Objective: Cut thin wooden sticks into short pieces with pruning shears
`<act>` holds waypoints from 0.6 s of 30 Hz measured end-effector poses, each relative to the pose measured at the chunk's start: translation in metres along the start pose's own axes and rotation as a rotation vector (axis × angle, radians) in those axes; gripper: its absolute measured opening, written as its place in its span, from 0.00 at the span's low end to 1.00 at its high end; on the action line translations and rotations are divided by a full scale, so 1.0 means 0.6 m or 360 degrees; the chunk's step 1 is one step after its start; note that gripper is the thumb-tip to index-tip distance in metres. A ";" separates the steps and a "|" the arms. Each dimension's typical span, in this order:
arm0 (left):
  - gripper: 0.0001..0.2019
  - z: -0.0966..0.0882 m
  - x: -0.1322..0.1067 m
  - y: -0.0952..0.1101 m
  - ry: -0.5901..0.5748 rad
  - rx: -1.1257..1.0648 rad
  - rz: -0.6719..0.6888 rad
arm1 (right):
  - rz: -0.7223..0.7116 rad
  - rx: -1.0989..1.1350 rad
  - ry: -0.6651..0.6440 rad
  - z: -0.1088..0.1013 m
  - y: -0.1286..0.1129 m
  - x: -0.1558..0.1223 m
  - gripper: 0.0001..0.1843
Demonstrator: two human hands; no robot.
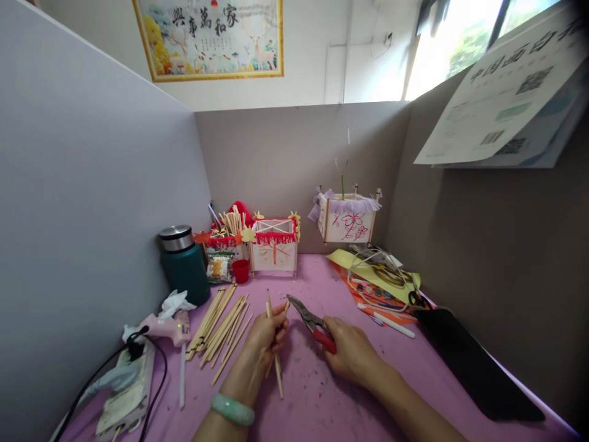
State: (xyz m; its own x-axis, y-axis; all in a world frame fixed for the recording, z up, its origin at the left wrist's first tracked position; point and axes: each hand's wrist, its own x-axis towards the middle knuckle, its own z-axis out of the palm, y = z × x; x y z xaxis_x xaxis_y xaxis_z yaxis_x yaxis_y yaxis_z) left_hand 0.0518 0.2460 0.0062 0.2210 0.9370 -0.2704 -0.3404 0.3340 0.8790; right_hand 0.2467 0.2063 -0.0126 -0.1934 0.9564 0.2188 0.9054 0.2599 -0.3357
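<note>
My left hand (267, 337) is closed around a thin wooden stick (278, 374) held roughly upright over the pink table (317, 399); a green bangle sits on that wrist. My right hand (352, 356) grips red-handled pliers (310, 319), whose dark jaws point left toward the top of the stick. The jaws look slightly parted near the stick's upper end. A pile of loose wooden sticks (223, 328) lies just left of my left hand.
A pink glue gun (168, 328) and power strip (129, 393) lie at the left, near a green flask (184, 264). Two paper lanterns (275, 244) (346, 218) stand at the back. Paints, cables and yellow paper (381, 282) and a black tablet (469, 362) occupy the right.
</note>
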 end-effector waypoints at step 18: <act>0.17 0.022 0.000 -0.005 0.0085 -0.0252 0.0340 | -0.0047 0.2017 -0.0257 0.005 -0.043 0.001 0.20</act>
State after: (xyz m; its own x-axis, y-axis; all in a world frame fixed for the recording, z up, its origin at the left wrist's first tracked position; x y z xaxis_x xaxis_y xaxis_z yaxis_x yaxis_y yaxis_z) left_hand 0.0648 0.2434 0.0087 0.0816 0.9906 -0.1097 -0.5139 0.1361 0.8470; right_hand 0.2219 0.2003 -0.0067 -0.3315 0.9301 0.1578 -0.0750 0.1408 -0.9872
